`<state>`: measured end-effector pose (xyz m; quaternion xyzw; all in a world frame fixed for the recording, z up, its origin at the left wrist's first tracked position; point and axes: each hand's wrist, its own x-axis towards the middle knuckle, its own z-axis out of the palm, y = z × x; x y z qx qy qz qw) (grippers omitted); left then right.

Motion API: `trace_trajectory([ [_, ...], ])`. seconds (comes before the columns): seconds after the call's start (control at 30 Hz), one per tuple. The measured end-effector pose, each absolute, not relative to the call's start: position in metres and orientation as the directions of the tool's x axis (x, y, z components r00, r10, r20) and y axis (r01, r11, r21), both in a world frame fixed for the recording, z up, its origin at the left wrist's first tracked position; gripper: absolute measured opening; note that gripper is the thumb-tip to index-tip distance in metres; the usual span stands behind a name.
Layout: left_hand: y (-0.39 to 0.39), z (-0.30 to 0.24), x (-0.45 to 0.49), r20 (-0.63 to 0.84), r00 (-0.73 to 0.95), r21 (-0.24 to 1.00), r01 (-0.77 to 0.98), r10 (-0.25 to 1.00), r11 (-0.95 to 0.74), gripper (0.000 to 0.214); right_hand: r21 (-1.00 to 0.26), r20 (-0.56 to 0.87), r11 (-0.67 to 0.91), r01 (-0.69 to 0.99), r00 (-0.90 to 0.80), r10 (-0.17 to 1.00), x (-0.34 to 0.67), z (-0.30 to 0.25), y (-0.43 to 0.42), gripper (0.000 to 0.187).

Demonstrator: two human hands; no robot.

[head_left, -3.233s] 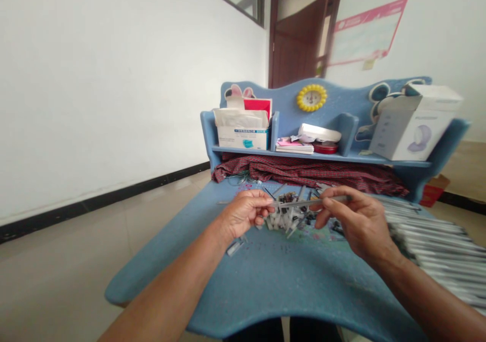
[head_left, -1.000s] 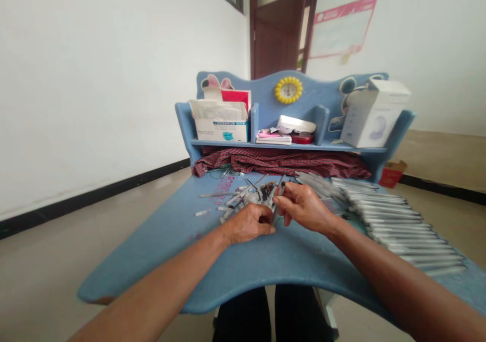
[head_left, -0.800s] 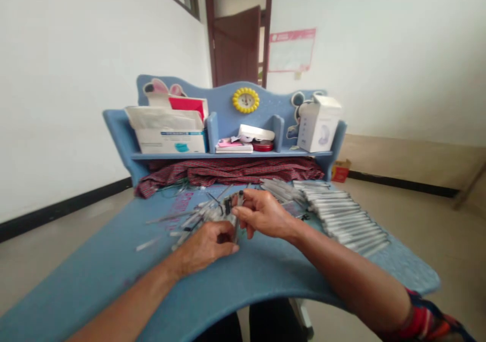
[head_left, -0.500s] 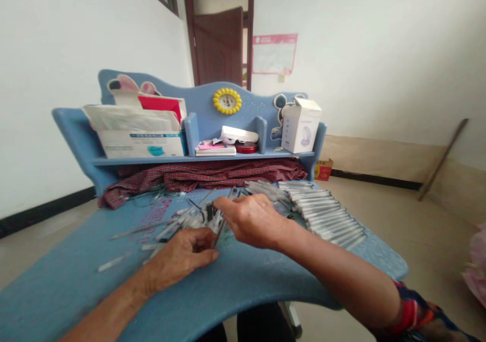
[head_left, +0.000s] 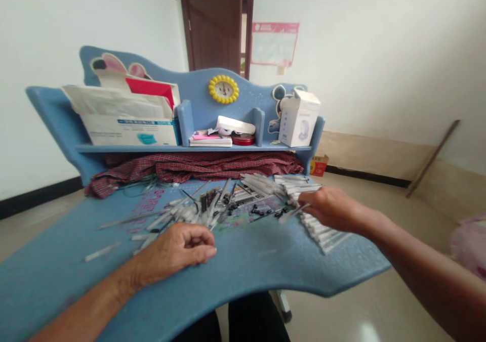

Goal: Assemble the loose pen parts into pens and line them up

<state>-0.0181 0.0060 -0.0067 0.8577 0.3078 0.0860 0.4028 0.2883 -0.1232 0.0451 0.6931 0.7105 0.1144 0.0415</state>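
My right hand [head_left: 329,209] is over the near end of a row of clear pens [head_left: 329,236] at the right of the blue desk. Its fingers pinch a slim pen [head_left: 291,213], blurred by motion, whose end points down to the left. Loosely curled, my left hand [head_left: 190,247] rests on the desk at the front edge of a loose heap of clear pen parts [head_left: 187,208]; nothing shows between its fingers. Small black caps [head_left: 261,211] lie between the heap and the row. Behind the caps is a bundle of clear tubes [head_left: 262,185].
A blue shelf [head_left: 146,148] rises at the back, carrying a mask box [head_left: 129,131], papers, a red tin [head_left: 243,139] and a white box [head_left: 299,119]. Checked cloth [head_left: 190,166] is stuffed beneath it. The desk's curved front edge [head_left: 243,295] is close to my legs.
My right hand has moved from the heap beside my left hand to the row of pens, carrying a pen along. My left hand stays almost in place, and the pen beside it is gone.
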Motion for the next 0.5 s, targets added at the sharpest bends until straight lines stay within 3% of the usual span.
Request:
trace_trajectory([
  [0.1, 0.008, -0.008, -0.018, -0.079, 0.793, 0.727, 0.461, 0.604, -0.509, 0.029, 0.182, 0.025, -0.106, 0.978, 0.104, 0.994, 0.337, 0.037, -0.132, 0.020],
  [0.5, 0.009, -0.001, -0.022, -0.002, 0.740, 0.721, 0.467, 0.673, -0.512, 0.027, 0.071, -0.041, -0.128, 0.989, 0.131, 0.990, 0.372, 0.004, -0.130, 0.027],
])
